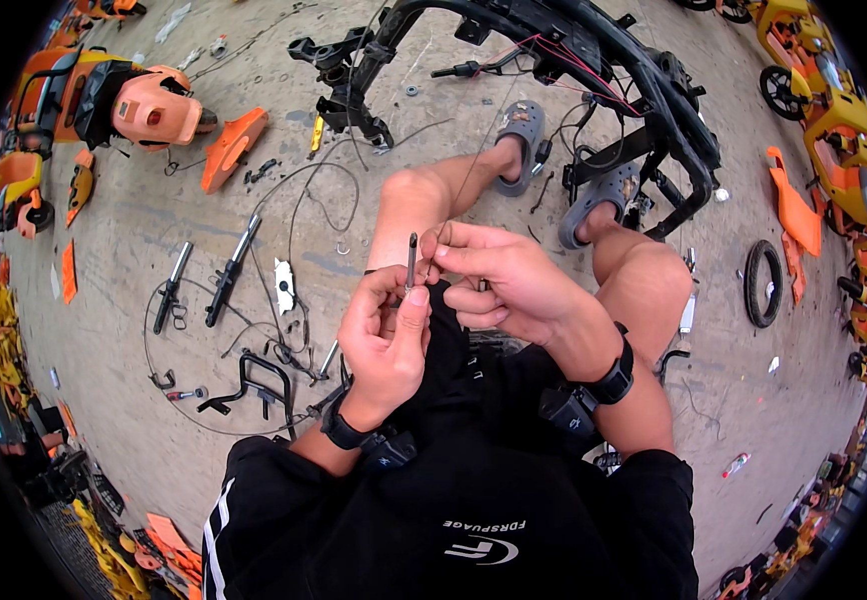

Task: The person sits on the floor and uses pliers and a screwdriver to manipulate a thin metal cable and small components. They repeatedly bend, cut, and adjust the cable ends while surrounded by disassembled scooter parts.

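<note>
My left hand is closed, thumb and fingers pinching a slim dark metal rod that stands nearly upright with a rounded upper tip. Close beside it, my right hand is closed too, its thumb and forefinger pinching what looks like a thin wire. Where that wire runs beyond the fingers is hard to follow. The fingertips of both hands nearly meet in front of my knees. A black tubular vehicle frame with red wires stands on the floor ahead of my feet.
Two black-and-silver shock absorbers, a black bent-tube bracket and looping black cables lie at left. A tyre and orange panels lie at right. Orange and yellow scooters stand around the edges.
</note>
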Demonstrator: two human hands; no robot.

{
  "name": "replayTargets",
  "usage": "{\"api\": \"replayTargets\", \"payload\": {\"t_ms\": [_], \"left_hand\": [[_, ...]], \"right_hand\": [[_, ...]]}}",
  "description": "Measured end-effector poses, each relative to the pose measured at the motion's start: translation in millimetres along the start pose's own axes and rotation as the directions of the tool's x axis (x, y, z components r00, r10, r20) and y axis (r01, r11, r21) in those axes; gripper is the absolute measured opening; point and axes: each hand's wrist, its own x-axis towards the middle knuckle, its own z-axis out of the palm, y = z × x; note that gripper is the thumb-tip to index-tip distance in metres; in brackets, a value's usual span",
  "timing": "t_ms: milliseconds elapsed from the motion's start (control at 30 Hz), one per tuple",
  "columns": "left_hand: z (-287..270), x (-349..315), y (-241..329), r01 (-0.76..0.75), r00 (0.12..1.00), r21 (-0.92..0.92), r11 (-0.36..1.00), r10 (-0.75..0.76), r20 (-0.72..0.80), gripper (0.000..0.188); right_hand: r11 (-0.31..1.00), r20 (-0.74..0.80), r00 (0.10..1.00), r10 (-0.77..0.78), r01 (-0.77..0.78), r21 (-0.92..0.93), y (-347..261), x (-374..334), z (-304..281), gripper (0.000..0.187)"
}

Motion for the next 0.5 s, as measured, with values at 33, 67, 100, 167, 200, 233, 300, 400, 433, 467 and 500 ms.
{"api": "replayTargets", "payload": {"t_ms": [33, 67, 100, 167, 200, 233, 300, 400, 433, 467, 500], "left_hand": [[0.3, -0.1, -1.3, -0.013, 1.0, 0.009, 1.0, 0.013, 0.002, 0.017], [0.9, -0.1, -1.5, -0.021, 1.0, 0.018, 1.0, 0.021, 0.0, 0.017], [1.7, 0.0, -1.4, -0.029, 1.0, 0.027, 0.999, 0.029, -0.001, 0.016], [2.5, 0.2, -2.3, -0.055, 0.998, 0.06, 0.997, 0.056, -0.002, 0.016], [2.3, 0.4, -3.4, -0.074, 0.997, 0.084, 0.994, 0.075, -0.001, 0.016], [2.4, 0.5, -4.3, -0.092, 0.996, 0.109, 0.99, 0.093, 0.0, 0.015], [1.9, 1.6, -5.4, -0.118, 0.993, 0.145, 0.982, 0.117, 0.016, 0.015], [1.9, 1.5, -4.2, -0.135, 0.991, 0.167, 0.977, 0.13, 0.039, 0.015], [1.9, 1.5, -3.6, -0.137, 0.99, 0.17, 0.976, 0.131, 0.047, 0.016], [0.5, 1.0, -3.8, -0.117, 0.993, 0.164, 0.98, 0.114, 0.027, 0.015], [-1.7, 0.1, -3.8, -0.097, 0.995, 0.157, 0.983, 0.098, 0.006, 0.015]], "right_hand": [[1.0, -0.005, 1.0, -0.001, 0.001, -0.009, 0.2, 0.2, -0.4, 0.012], [1.0, -0.01, 1.0, -0.001, 0.001, -0.018, 0.4, 0.3, -0.7, 0.012], [1.0, -0.014, 1.0, -0.003, 0.003, -0.026, 0.2, 0.0, -0.3, 0.012], [0.999, -0.022, 1.0, -0.007, 0.007, -0.04, -0.3, -1.1, 1.1, 0.013], [0.999, -0.022, 1.0, -0.01, 0.009, -0.045, -0.3, -1.2, 1.0, 0.013], [0.999, -0.022, 1.0, -0.013, 0.012, -0.049, -0.2, -1.4, 0.8, 0.013], [0.998, -0.021, 1.0, -0.016, 0.015, -0.056, -0.4, -1.8, 0.5, 0.012], [0.998, -0.025, 1.0, -0.016, 0.014, -0.068, -1.2, -1.6, 0.5, 0.012], [0.997, -0.029, 0.999, -0.018, 0.016, -0.073, -1.7, -1.3, 0.5, 0.012], [0.997, -0.032, 0.999, -0.019, 0.016, -0.077, -2.0, -1.2, 0.2, 0.011], [0.997, -0.024, 1.0, -0.014, 0.012, -0.076, -2.1, -1.3, -0.6, 0.012]]}}
